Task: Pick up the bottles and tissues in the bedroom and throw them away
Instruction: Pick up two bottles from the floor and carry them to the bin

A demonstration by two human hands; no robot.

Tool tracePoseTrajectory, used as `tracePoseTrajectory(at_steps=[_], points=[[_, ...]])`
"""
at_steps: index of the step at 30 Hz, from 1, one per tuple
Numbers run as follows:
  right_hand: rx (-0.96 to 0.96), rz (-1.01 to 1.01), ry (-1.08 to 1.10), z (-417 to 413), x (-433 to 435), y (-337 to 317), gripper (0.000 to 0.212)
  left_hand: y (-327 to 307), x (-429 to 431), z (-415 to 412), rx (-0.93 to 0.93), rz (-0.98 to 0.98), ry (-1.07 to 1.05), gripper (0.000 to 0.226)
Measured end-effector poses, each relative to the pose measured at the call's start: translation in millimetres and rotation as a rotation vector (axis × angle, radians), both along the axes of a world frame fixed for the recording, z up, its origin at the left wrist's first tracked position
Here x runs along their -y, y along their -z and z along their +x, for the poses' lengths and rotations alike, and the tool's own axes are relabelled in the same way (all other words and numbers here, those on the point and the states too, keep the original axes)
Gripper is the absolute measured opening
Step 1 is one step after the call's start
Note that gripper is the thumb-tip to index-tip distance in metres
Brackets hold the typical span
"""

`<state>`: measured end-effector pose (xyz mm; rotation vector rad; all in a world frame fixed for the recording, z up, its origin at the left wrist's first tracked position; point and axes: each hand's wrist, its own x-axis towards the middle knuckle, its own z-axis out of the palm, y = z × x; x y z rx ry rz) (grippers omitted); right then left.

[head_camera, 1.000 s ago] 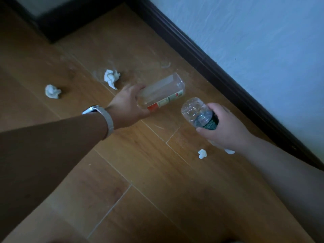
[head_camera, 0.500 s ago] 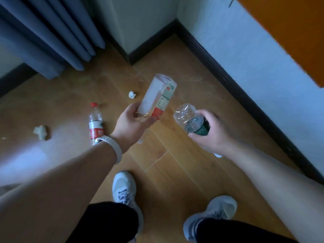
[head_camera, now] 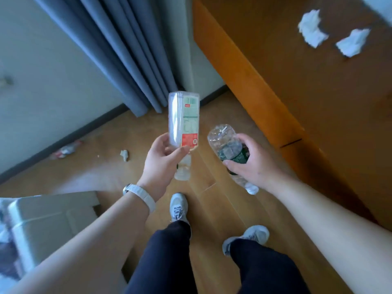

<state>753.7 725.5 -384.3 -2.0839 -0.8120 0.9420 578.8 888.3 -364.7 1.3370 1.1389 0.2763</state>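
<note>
Overhead, two tissues point(head_camera: 331, 37) litter the wooden desk point(head_camera: 297, 85).

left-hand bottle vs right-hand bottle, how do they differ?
The left hand holds a squarish, flat-sided bottle with a pale green and red label, undented. The right hand holds a round bottle with a dark green label, visibly crumpled. The squarish bottle points base up, near vertical; the round bottle tilts, base up and left. Both are clear plastic, look empty, and are held cap end down.
</note>
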Motion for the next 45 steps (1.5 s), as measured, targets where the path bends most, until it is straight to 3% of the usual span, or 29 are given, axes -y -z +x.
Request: tracePoseTrajectory(at_steps=[7, 13, 26, 33, 45], points=[[0.118, 0.092, 0.025, 10, 50, -156, 0.055, -130, 38, 0, 0.091, 0.032, -0.003, 0.045], [0.276, 0.098, 0.164, 10, 100, -232, 0.054, -186, 50, 23, 0.141, 0.154, 0.284, 0.046], [0.464, 0.010, 0.746, -99, 210, -310, 0.065, -259, 95, 77, 0.314, 0.232, 0.952, 0.056], [0.527, -0.017, 0.954, -167, 304, -351, 0.061, -309, 191, 78, 0.460, 0.268, 1.184, 0.060], [0.571, -0.066, 1.161, -279, 511, -379, 0.067, -343, 416, 17, 0.584, 0.291, 1.351, 0.054]])
